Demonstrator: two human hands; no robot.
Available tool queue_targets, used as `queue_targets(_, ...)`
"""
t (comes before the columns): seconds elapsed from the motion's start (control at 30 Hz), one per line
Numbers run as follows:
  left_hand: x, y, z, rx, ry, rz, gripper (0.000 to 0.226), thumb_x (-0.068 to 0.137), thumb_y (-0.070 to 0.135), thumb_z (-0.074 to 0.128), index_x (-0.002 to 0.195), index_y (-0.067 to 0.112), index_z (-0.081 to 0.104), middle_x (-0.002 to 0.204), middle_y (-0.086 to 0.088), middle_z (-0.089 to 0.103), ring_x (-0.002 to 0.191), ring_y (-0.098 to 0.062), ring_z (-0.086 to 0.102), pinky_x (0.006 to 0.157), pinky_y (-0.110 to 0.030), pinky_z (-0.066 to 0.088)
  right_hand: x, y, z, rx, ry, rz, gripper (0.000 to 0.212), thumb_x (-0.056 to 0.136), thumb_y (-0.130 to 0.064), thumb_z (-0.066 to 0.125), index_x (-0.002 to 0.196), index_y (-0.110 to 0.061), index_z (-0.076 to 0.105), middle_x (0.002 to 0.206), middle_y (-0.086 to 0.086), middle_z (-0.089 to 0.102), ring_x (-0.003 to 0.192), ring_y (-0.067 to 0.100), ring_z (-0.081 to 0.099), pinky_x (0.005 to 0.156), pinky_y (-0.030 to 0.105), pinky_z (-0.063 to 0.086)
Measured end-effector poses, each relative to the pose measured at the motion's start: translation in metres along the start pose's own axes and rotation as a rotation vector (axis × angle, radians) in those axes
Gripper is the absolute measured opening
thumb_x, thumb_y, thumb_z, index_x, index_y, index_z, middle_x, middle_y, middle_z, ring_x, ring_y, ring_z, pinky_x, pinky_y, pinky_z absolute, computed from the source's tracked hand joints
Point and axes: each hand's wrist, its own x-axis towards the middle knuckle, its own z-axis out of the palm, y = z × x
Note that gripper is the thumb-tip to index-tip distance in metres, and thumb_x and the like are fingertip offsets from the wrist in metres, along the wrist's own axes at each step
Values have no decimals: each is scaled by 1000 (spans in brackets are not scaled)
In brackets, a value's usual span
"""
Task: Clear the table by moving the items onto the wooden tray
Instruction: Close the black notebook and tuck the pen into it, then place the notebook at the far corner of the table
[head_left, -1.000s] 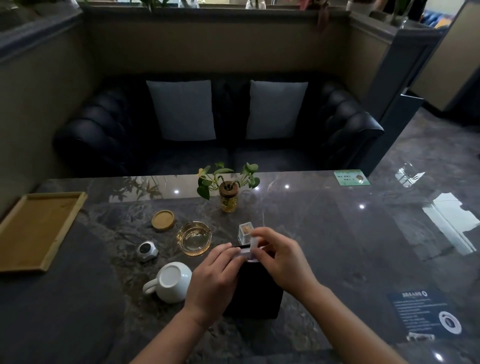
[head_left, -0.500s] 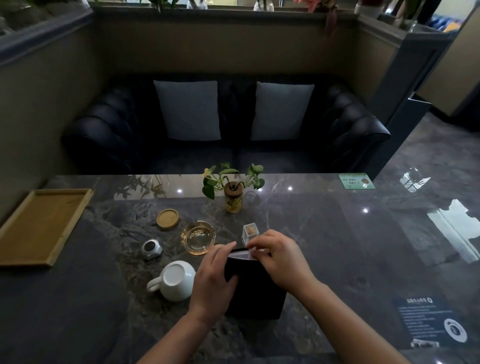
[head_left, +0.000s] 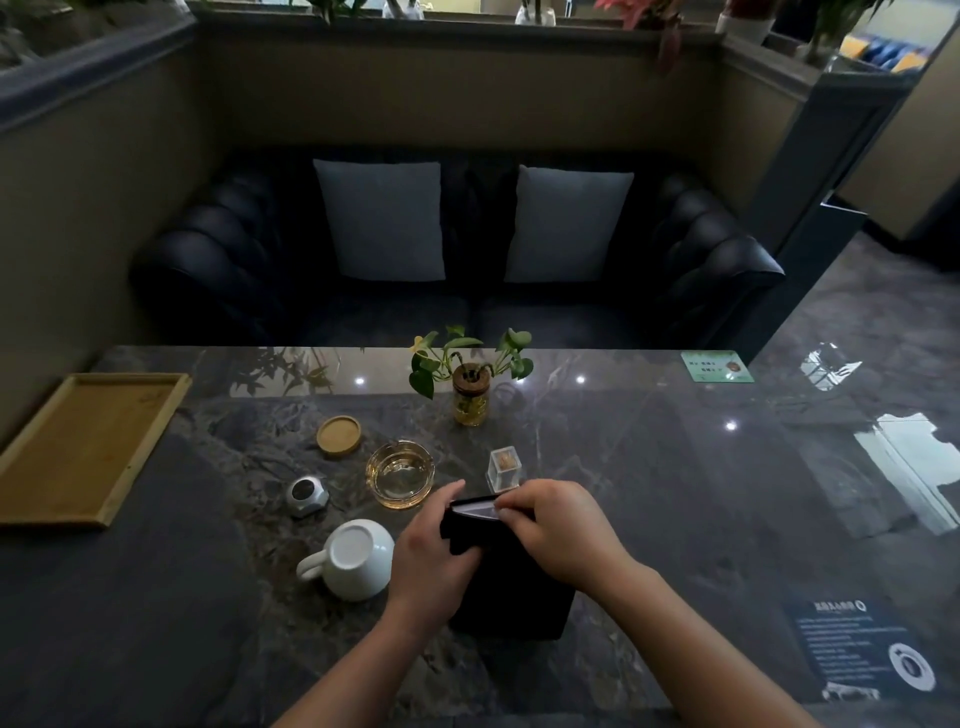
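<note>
A black box (head_left: 514, 587) stands on the dark marble table (head_left: 675, 493) in front of me. My left hand (head_left: 434, 553) grips its left top edge. My right hand (head_left: 561, 530) pinches a pale tissue (head_left: 480, 512) at the box's top opening. The empty wooden tray (head_left: 83, 447) lies at the table's far left. Between tray and box sit a white mug (head_left: 358, 558) on its side, a glass ashtray (head_left: 400, 473), a round wooden coaster (head_left: 339, 435), a small silver device (head_left: 305, 494) and a clear cube (head_left: 504, 467).
A small potted plant in a jar (head_left: 470, 397) stands behind the ashtray. A green card (head_left: 717, 366) lies at the far right edge and a dark printed sign (head_left: 862, 649) at the near right. A black sofa (head_left: 457, 249) with two grey cushions faces the table.
My right hand has pushed the white tissue down from above the box to its opening. My left hand has shifted onto the box's top edge.
</note>
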Motion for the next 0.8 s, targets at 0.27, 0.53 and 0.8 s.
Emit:
queue_targets(0.27, 9, -2, -1, -180, -74, -123, 40, 56, 28, 79, 91, 43, 66, 91, 19, 71, 86, -3, 67, 81, -35, 56, 0, 7, 1, 91, -54, 47, 27, 94, -29, 60, 116, -28, 74, 111, -10, 76, 99, 7, 66, 83, 20, 48)
queue_targets(0.53, 7, -7, 3, -354, -25, -190, 39, 50, 17, 80, 85, 30, 67, 83, 11, 73, 79, -7, 67, 70, -17, 51, -8, 20, -6, 182, 267, -4, 18, 87, -26, 70, 104, -28, 76, 96, -14, 76, 87, 0, 67, 79, 21, 55)
queue_targets(0.8, 16, -2, 2, -669, 40, -315, 42, 53, 8, 80, 91, 24, 69, 86, -3, 74, 82, -21, 70, 70, -33, 57, -34, 59, 5, 517, 189, 321, 47, 88, -42, 71, 131, -26, 61, 117, -13, 67, 109, 2, 62, 95, 31, 53)
